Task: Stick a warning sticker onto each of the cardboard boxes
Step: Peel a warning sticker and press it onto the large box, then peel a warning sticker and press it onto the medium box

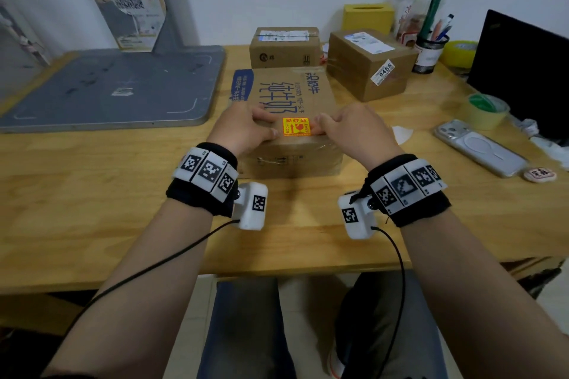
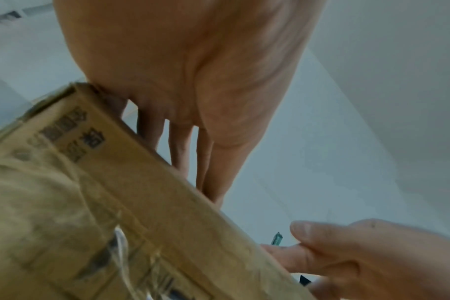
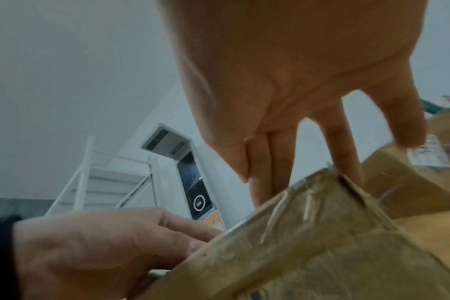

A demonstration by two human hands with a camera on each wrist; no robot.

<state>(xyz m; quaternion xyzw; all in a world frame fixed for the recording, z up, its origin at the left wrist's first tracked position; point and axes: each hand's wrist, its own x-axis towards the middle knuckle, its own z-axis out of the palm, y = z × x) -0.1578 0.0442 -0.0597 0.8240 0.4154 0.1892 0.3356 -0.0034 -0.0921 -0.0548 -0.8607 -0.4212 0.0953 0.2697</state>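
Both hands rest on the near end of the milk carton box point(image 1: 289, 108): the left hand point(image 1: 246, 129) lies with fingers straight and flat on the top, the right hand point(image 1: 354, 126) presses its fingertips point(image 1: 320, 124) at the edge of the warning sticker point(image 1: 296, 126). Neither grip curls round anything. The sticker is a small yellow-orange rectangle lying flat on matte brown cardboard. The box's long axis runs away from the person, on a pale wooden desk point(image 1: 92, 188) against a white wall, with two smaller cardboard boxes point(image 1: 284, 48) behind.
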